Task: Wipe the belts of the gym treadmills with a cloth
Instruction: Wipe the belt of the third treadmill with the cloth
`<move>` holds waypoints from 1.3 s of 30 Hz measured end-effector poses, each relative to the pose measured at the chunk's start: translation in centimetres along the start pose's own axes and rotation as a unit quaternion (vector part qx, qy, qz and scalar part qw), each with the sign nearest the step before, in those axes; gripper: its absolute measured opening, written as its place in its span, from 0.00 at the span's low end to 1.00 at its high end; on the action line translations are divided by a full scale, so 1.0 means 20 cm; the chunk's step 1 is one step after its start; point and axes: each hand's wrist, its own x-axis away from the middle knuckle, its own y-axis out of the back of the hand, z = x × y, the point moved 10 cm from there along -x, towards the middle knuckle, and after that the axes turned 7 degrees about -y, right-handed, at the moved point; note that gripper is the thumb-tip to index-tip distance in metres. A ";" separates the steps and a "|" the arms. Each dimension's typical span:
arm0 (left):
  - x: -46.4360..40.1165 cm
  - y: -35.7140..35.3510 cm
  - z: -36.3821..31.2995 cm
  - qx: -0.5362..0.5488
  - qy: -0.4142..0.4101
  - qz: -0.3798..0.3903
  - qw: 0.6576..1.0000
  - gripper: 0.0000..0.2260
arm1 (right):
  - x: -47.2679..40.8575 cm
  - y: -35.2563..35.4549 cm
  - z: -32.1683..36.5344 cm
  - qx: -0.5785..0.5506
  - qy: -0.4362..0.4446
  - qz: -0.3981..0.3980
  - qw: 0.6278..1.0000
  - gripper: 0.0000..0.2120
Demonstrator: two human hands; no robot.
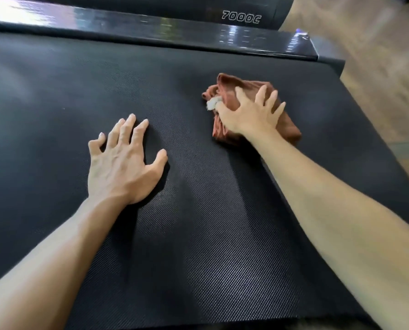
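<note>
The cloth (255,110), a bunched rust-brown rag with a small pale patch showing at its left edge, lay on the treadmill belt (198,234), toward the belt's far right part and near the side rail (198,42). The right hand (251,113) pressed down on top of it, its fingers (260,94) spread and slightly bent into the folds, pinning the rag more than clenching it. The left hand (124,160) rested flat on the bare belt, well apart from the cloth, fingers released and splayed, apparently bracing the person's weight.

The step in hand looked like the wiping stroke itself, on this one belt. The next move would probably call for steady downward pressure while dragging the cloth across the textured surface, keeping the bundle from unrolling, and shifting the bracing hand as the wiped strip advanced.

Beyond the glossy rail, white outlined characters reading "7000C" (241,17) showed on a dark housing (258,10). No other writing was legible. Wood-toned floor (377,55) lay to the right.
</note>
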 end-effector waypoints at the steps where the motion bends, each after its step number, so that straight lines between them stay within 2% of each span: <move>1: 0.00 0.00 0.01 -0.001 0.001 -0.002 1.000 0.38 | -0.07 0.02 0.03 -0.002 -0.025 -0.002 1.000 0.45; 4: -0.01 0.00 0.02 0.002 -0.001 -0.006 1.000 0.37 | -0.22 0.03 0.28 0.006 -0.007 0.002 1.000 0.49; 9: -0.01 0.00 0.01 0.001 -0.001 -0.006 1.000 0.38 | -0.07 -0.06 0.73 0.032 0.187 0.010 0.982 0.44; 11: -0.01 -0.01 0.01 -0.004 -0.001 0.004 1.000 0.38 | 0.07 -0.09 0.73 0.034 0.258 0.023 0.965 0.42; 14: -0.01 0.00 0.01 -0.004 0.004 0.003 1.000 0.39 | 0.23 -0.10 0.49 0.018 0.308 0.019 0.951 0.39; 16: -0.01 0.00 0.01 0.000 0.004 0.001 1.000 0.38 | 0.20 -0.07 0.20 0.030 0.259 0.014 0.965 0.40; 18: -0.01 0.00 -0.01 -0.004 -0.002 0.006 1.000 0.39 | 0.05 -0.01 -0.04 0.032 0.149 0.014 0.988 0.42; 20: -0.01 -0.01 0.00 -0.010 -0.006 0.008 1.000 0.39 | -0.12 0.04 -0.10 0.009 0.061 0.027 0.998 0.41; 21: 0.00 -0.01 0.00 -0.010 -0.004 0.006 1.000 0.39 | -0.20 0.06 -0.05 0.004 0.048 0.027 0.998 0.42; 25: -0.01 0.00 0.00 -0.003 -0.002 -0.007 1.000 0.40 | -0.34 0.02 0.34 0.025 0.101 0.023 0.994 0.47; 29: -0.01 0.00 0.00 -0.008 0.002 -0.001 1.000 0.41 | -0.17 -0.04 0.64 0.042 0.225 0.026 0.973 0.41; 33: -0.01 0.00 0.01 -0.011 0.001 0.002 1.000 0.42 | 0.10 -0.07 0.42 0.015 0.293 0.019 0.956 0.39; 36: -0.01 0.00 0.00 -0.009 -0.001 -0.002 1.000 0.42 | 0.09 -0.03 0.08 0.021 0.235 -0.002 0.972 0.42; 39: -0.01 0.00 -0.01 -0.010 -0.004 0.001 1.000 0.42 | -0.12 0.06 -0.10 0.027 0.103 -0.041 0.993 0.39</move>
